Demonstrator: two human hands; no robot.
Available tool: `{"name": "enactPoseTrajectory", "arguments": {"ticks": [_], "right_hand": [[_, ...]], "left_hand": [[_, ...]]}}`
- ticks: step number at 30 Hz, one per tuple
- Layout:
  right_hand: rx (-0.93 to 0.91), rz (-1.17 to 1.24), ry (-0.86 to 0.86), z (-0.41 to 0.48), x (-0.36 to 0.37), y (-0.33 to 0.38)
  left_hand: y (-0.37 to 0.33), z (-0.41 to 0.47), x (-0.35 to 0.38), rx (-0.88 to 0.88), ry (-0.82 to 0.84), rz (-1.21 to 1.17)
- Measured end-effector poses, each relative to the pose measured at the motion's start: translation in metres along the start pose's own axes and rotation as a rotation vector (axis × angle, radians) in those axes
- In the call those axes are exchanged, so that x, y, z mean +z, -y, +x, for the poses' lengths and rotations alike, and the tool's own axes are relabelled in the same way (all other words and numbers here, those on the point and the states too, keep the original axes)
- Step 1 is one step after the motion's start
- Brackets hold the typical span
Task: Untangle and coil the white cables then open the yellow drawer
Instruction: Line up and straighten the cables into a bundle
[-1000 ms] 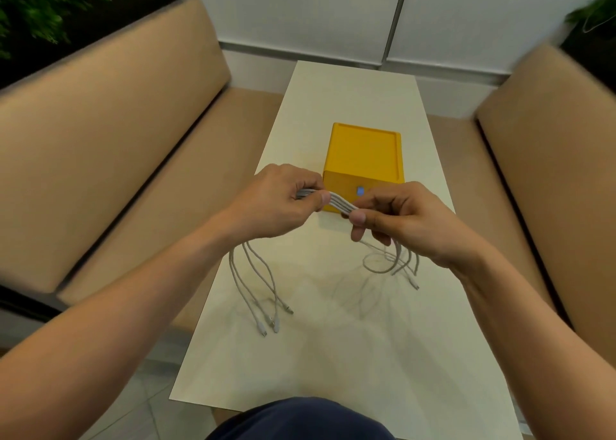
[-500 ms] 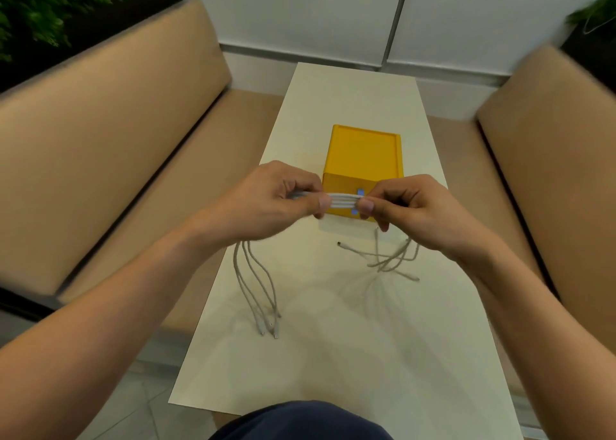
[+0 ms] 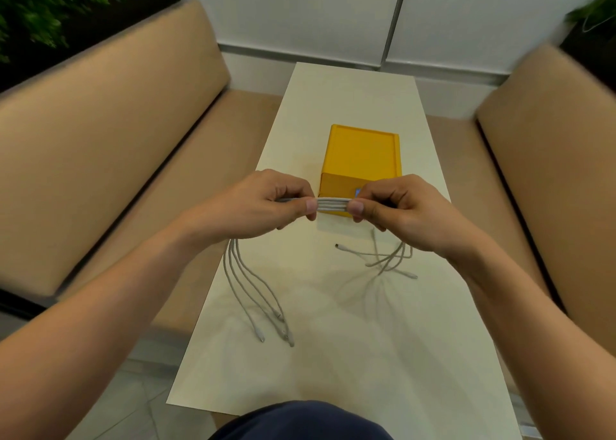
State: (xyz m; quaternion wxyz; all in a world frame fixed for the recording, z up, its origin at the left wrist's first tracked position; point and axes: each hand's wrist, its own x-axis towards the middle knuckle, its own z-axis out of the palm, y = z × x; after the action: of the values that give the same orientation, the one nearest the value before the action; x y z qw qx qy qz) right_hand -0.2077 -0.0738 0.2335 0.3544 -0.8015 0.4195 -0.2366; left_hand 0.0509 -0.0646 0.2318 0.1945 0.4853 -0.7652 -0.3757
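My left hand [image 3: 263, 206] and right hand [image 3: 403, 213] sit close together above the counter [image 3: 333, 373]. Each pinches the cables [image 3: 333, 204] between thumb and curled fingers, and a short flat band of strands is stretched side by side between them. I judge the untangling mostly done: the strands run parallel in my grip, and the ends below my left hand fall in tidy curves onto the counter. Those below my right cross each other loosely. No coil is formed yet, and the drawer [image 3: 361, 152], just behind my hands, looks closed. The cables are thin, limp and matte, with small plugs. The drawer is a smooth, boxy yellow block, and the counter is pale, flat and long.
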Motion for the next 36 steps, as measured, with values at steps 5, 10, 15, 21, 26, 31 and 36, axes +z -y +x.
{"name": "enactPoseTrajectory", "arguments": {"ticks": [5,10,15,21,26,31,36], "right_hand": [[-0.006,-0.010,-0.008,0.003,0.002,-0.002],[0.010,-0.034,0.002,0.003,0.006,-0.002],[0.007,-0.059,0.013,0.004,0.007,0.000],[0.025,0.065,0.032,-0.001,0.009,-0.002],[0.106,0.216,0.052,-0.007,-0.002,-0.011],[0.076,0.093,0.101,-0.006,-0.013,-0.012],[0.142,0.088,0.162,-0.004,-0.015,-0.006]], "left_hand": [[-0.001,-0.001,-0.001,-0.014,0.055,0.032],[-0.002,0.001,0.008,-0.031,0.036,0.082],[-0.010,0.007,0.014,0.063,0.066,0.032],[-0.010,0.009,0.014,0.097,-0.075,0.066],[-0.012,0.006,0.008,0.080,-0.080,0.118],[-0.011,0.008,0.015,0.094,-0.112,0.211],[-0.016,0.006,0.014,0.130,-0.129,0.165]]}}
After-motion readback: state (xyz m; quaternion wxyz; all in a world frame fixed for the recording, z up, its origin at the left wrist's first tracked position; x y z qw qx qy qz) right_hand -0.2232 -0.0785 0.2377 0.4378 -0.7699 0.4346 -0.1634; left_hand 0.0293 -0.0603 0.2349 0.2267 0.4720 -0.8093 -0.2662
